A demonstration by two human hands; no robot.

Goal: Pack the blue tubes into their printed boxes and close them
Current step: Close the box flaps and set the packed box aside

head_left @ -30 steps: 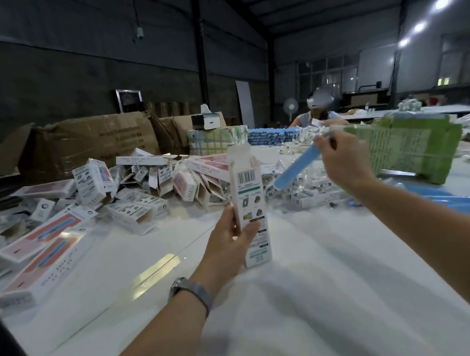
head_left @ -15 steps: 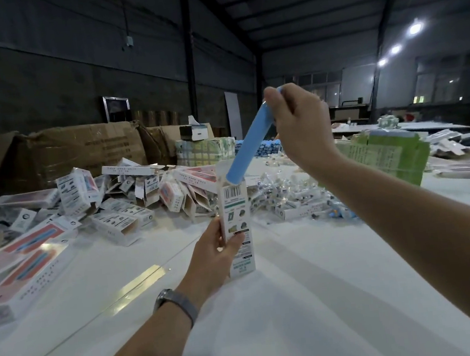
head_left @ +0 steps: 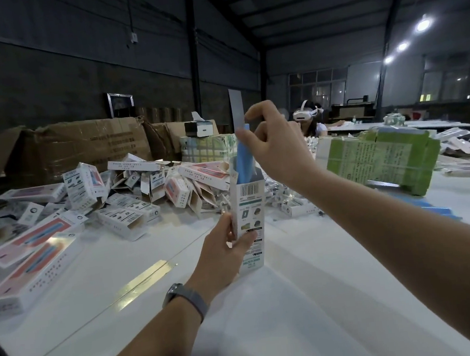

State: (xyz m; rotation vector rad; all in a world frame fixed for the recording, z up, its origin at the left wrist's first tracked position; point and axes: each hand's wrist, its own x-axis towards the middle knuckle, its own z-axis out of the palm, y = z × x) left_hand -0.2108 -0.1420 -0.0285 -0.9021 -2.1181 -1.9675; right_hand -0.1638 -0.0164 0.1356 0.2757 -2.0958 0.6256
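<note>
My left hand (head_left: 226, 253) grips a white printed box (head_left: 249, 219) upright above the table, its top flap open. A blue tube (head_left: 244, 159) stands partly inside the box, its upper half sticking out of the opening. My right hand (head_left: 275, 147) is at the tube's top, thumb and fingers curled round its upper end. More blue tubes (head_left: 431, 209) lie flat on the table at the right, partly hidden by my right forearm.
A heap of printed boxes (head_left: 131, 194) covers the table's left and middle. A green bundle of flat cartons (head_left: 383, 162) stands at the right. Brown cardboard cartons (head_left: 80, 147) line the back. A person with a headset (head_left: 307, 118) sits beyond. White table surface (head_left: 272, 319) lies near me.
My right hand carried the blue tube from the right over to the box, tipped it upright and lowered it into the open top. The box has stayed in my left hand.
</note>
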